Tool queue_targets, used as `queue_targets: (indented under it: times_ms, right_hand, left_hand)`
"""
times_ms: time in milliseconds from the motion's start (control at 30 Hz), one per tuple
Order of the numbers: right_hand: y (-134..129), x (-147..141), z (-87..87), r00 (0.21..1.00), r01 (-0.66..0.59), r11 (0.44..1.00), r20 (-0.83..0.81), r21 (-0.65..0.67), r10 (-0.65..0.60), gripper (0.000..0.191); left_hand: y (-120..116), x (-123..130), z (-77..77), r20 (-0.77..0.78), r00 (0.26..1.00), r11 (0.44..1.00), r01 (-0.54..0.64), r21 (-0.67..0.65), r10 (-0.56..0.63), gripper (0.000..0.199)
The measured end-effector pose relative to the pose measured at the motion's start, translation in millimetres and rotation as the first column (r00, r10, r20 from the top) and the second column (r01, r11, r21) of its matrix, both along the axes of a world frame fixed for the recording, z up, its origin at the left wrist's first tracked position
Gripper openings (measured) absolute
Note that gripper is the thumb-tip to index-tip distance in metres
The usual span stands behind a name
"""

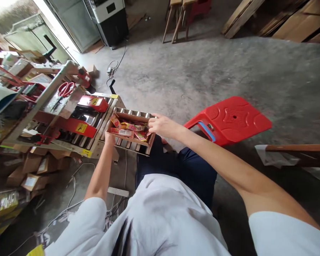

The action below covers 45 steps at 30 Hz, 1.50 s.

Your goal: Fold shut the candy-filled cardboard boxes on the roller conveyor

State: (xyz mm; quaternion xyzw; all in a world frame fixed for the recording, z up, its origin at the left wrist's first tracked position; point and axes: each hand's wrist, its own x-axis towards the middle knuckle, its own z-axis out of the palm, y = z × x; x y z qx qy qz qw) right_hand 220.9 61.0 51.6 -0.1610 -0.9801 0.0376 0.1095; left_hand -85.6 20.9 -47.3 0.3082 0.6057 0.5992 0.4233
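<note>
"Where is the cardboard box (134,118) found?"

"It is carried on the roller conveyor (128,144), close to the free end. Narrow strips of rollers are left uncovered along the far edge and the near edge."

"And what is held inside it?"

"Small, brightly coloured packets (125,132) are heaped there, loosely and at various angles, with the open top left unobstructed."

"How are the hands placed?"

"The left hand (110,138) is set against the box's left end, at the near corner; its fingertips are hidden, so whether they are spread or pressed together cannot be told. The right hand (157,125) is laid at the right end with its fingers bent over the rim; whether the wall or a packet is pinched cannot be told."

"Is any room hemmed in?"

"To the left, the rollers are flanked by a red-sided machine (82,127), above which red-handled scissors (66,89) are kept. The near corner of the free end is closely met by the person's dark trousers (197,167)."

"And where is open room offered?"

"Beyond the far edge, a broad stretch of bare concrete floor (160,71) is seen. Past the free end, well apart from it, a red plastic stool (237,117) is stood on the floor."
</note>
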Motion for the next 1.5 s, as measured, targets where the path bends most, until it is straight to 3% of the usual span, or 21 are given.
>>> queue_targets:
  times_ms: [100,167,267,333,433,533,600,667,700,767,833,900,967,1033,1100,1200,1267,1333,1433,1500]
  right_hand:
    - [1.6,-4.5,-5.9,0.976,0.079,0.992,-0.194,-0.101,-0.098,0.035]
    - [-9.7,0.4,-12.1,0.890,0.181,0.954,-0.373,-0.238,-0.262,0.035]
    - [-26.5,4.4,-23.9,0.742,0.173,0.832,-0.485,-0.527,-0.462,0.023]
    - [-28.7,-0.8,-29.3,0.714,0.086,0.746,-0.481,-0.661,-0.509,0.013]
    - [-16.8,-17.9,-26.7,0.751,0.007,0.635,-0.415,-0.773,-0.513,0.009]
    - [3.1,-39.2,-15.9,0.879,0.021,0.566,-0.254,-0.824,-0.404,0.009]
    - [14.6,-55.4,-11.2,0.941,0.146,0.602,-0.078,-0.785,-0.330,0.009]
    - [23.2,-72.6,-10.9,0.947,0.307,0.674,0.147,-0.672,-0.286,0.015]
    - [26.6,-80.6,-11.7,0.932,0.363,0.702,0.254,-0.612,-0.260,0.017]
    - [32.3,-93.5,-13.2,0.892,0.408,0.713,0.416,-0.570,-0.177,0.017]
    - [36.6,-100.1,-13.3,0.869,0.407,0.676,0.489,-0.614,-0.079,0.018]
    - [39.3,-101.0,-12.6,0.866,0.387,0.670,0.499,-0.634,-0.028,0.021]
    - [40.2,-98.6,-12.6,0.880,0.340,0.732,0.474,-0.591,-0.027,0.024]
    - [39.7,-95.3,-13.9,0.896,0.301,0.777,0.444,-0.552,-0.032,0.029]
    - [38.9,-91.6,-14.7,0.904,0.288,0.772,0.427,-0.567,-0.023,0.040]
    - [38.7,-82.5,-12.6,0.912,0.299,0.713,0.409,-0.634,-0.019,0.056]
    - [39.1,-72.8,-10.0,0.933,0.290,0.634,0.360,-0.717,-0.020,0.061]
    - [37.8,-61.9,-8.6,0.960,0.244,0.574,0.276,-0.782,-0.032,0.052]
    - [27.2,-51.7,-8.8,0.961,0.274,0.614,0.196,-0.740,-0.193,0.026]
    - [13.4,-54.0,-8.9,0.906,0.390,0.661,0.142,-0.641,-0.398,0.023]
  left_hand:
    - [-8.1,-20.1,19.0,-0.043,0.999,0.987,-0.023,0.157,0.030,0.053]
    - [-9.6,-30.2,32.9,-0.078,0.997,0.982,0.027,0.187,-0.013,0.054]
    - [-3.3,-43.4,54.0,-0.158,0.977,0.979,0.163,0.125,-0.143,0.048]
    - [6.2,-50.1,69.4,-0.221,0.938,0.956,0.287,0.055,-0.269,0.044]
    - [24.6,-52.0,92.5,-0.329,0.790,0.851,0.516,-0.096,-0.517,0.042]
    - [44.0,-39.5,103.7,-0.466,0.504,0.668,0.675,-0.313,-0.727,0.037]
    - [56.8,-25.2,100.5,-0.560,0.241,0.546,0.688,-0.478,-0.793,0.031]
    - [69.1,-10.7,92.0,-0.597,-0.022,0.447,0.641,-0.624,-0.802,0.027]
    - [74.4,-4.6,87.7,-0.594,-0.126,0.413,0.605,-0.681,-0.795,0.026]
    - [82.3,3.4,83.3,-0.564,-0.256,0.356,0.558,-0.749,-0.785,0.023]
    - [85.4,5.4,87.6,-0.538,-0.304,0.313,0.555,-0.771,-0.786,0.018]
    - [84.5,2.3,99.6,-0.469,-0.305,0.221,0.591,-0.776,-0.829,0.020]
    - [81.2,-3.5,114.4,-0.330,-0.280,0.078,0.645,-0.760,-0.901,0.036]
    - [76.7,-9.5,126.1,-0.220,-0.253,-0.018,0.694,-0.720,-0.942,0.056]
    - [71.6,-14.2,131.1,-0.241,-0.253,-0.007,0.704,-0.710,-0.937,0.079]
    - [65.9,-19.4,125.5,-0.355,-0.257,0.097,0.673,-0.734,-0.899,0.098]
    - [66.0,-21.8,116.1,-0.381,-0.208,0.157,0.662,-0.733,-0.901,0.089]
    - [69.3,-22.1,105.6,-0.407,-0.113,0.239,0.657,-0.715,-0.906,0.071]
    - [73.5,-15.3,93.6,-0.519,-0.045,0.411,0.555,-0.723,-0.853,0.048]
    - [71.0,-7.0,91.0,-0.604,-0.115,0.496,0.463,-0.735,-0.788,0.041]
